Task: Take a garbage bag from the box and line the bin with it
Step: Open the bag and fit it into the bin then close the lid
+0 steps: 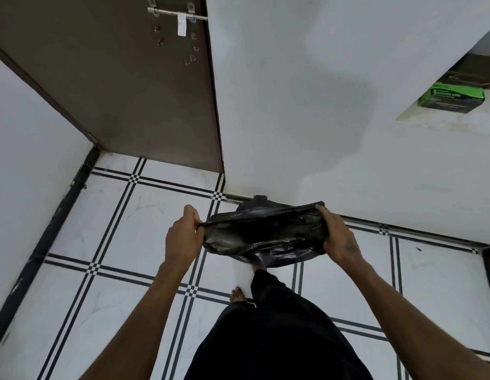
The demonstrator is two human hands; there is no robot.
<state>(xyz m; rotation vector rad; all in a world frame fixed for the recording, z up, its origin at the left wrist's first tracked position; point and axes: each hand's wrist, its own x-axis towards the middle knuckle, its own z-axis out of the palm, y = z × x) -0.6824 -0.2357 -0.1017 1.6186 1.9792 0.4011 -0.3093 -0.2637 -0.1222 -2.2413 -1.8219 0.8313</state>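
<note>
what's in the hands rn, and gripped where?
Black garbage bag, stretched between both: left hand pinches its left edge, right hand grips its right edge.

Dim, flat indoor light, bluish cast. Soft grey shadow on the wall (no glare). Wide-angle bend at edges; slight motion blur w/ compression softness, esp. door.

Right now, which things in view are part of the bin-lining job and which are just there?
Job:
- black garbage bag, stretched between left hand and right hand
- green garbage bag box on the ledge at upper right
- bin: cannot be made out

Just there:
- brown door with its metal latch
- tiled floor
</note>
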